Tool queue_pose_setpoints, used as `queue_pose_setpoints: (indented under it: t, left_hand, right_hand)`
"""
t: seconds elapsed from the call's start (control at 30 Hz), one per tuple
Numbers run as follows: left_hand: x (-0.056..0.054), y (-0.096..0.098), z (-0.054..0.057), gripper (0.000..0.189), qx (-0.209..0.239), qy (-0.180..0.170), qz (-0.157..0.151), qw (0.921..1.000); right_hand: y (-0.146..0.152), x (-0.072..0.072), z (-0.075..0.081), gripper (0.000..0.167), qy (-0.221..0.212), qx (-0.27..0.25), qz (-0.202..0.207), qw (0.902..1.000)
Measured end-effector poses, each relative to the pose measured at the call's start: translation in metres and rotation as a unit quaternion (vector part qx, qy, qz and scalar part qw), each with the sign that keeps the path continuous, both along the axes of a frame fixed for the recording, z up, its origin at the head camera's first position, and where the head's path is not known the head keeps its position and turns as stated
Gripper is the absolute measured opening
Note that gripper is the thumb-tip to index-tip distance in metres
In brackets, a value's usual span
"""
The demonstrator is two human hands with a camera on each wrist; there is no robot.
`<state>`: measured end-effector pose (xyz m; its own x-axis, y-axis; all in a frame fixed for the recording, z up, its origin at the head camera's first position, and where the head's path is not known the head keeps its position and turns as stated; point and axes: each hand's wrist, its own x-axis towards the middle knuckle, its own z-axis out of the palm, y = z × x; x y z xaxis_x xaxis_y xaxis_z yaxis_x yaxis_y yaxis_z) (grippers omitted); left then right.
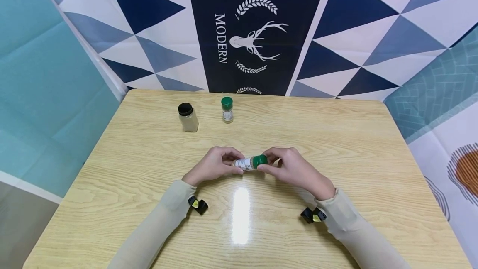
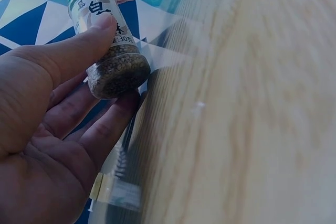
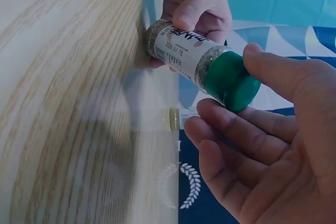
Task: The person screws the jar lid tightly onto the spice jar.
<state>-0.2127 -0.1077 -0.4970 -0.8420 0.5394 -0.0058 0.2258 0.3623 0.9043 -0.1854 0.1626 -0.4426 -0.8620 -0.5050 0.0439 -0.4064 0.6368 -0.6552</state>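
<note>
Tilted nearly onto its side, a small clear spice bottle (image 1: 244, 164) with a white label and dark grains inside is between the two hands over the wooden table. The left hand (image 1: 214, 163) grips its body, thumb across the label, as the left wrist view shows near the grain-filled base (image 2: 119, 72). At the other end, the right hand (image 1: 293, 168) pinches the green cap (image 3: 228, 80) between thumb and fingers. The cap sits on the bottle, and the label carries printed characters and a date in the right wrist view.
Toward the back of the table (image 1: 149, 169) stand a square jar (image 1: 189, 121) with a black lid and pale contents, and a second green-capped bottle (image 1: 227, 113). A patterned cloth (image 1: 168, 45) hangs behind the far edge. Each wrist wears a small black device.
</note>
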Motion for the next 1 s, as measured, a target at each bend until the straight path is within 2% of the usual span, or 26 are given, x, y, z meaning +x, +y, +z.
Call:
queue_pose_setpoints:
  t: [0.3,0.4,0.53,0.67,0.83,1.0]
  left_hand:
    - [0.000,0.003,0.003,0.034,-0.008,0.005,0.000,1.0000]
    - [-0.001,0.005,0.003,0.035,0.005,0.000,-0.006,1.0000]
    - [-0.002,0.010,0.000,0.040,0.016,0.015,-0.019,0.9996]
    - [-0.003,0.014,-0.002,0.043,0.018,0.026,-0.016,0.9994]
    - [-0.004,0.013,-0.004,0.043,0.038,0.011,-0.009,0.9992]
    - [-0.003,0.009,-0.001,0.046,0.070,-0.021,0.001,0.9973]
  right_hand:
    - [-0.001,0.001,0.000,0.035,0.005,0.002,-0.009,1.0000]
    - [-0.003,0.001,-0.001,0.034,0.011,-0.021,-0.010,0.9997]
    - [-0.008,0.002,-0.004,0.033,0.029,-0.063,-0.014,0.9975]
    - [-0.014,0.002,-0.003,0.034,0.043,-0.080,-0.016,0.9958]
    - [-0.016,0.002,-0.008,0.033,0.045,-0.091,-0.015,0.9947]
    - [-0.014,0.003,-0.020,0.028,0.024,-0.094,-0.022,0.9950]
